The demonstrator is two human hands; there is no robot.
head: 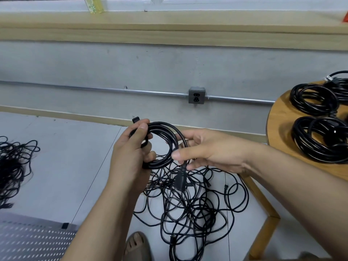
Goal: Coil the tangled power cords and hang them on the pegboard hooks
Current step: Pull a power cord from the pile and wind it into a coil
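Observation:
A black power cord wound into a round coil (165, 129) is held up in front of me. My left hand (131, 151) grips the coil's left side, with one plug end sticking up above the fingers. My right hand (203, 149) pinches the coil's right side, and the cord's black connector (180, 180) hangs just below those fingers. On the floor under my hands lies a tangle of black cords (192, 208). A perforated pegboard (32, 240) lies at the bottom left.
Three coiled black cords (314, 98) rest on a round wooden table (276, 117) at the right. Another heap of tangled cords (13, 166) lies on the floor at the left. A wall socket (196, 95) sits on a metal conduit. My sandalled foot (137, 245) is near the tangle.

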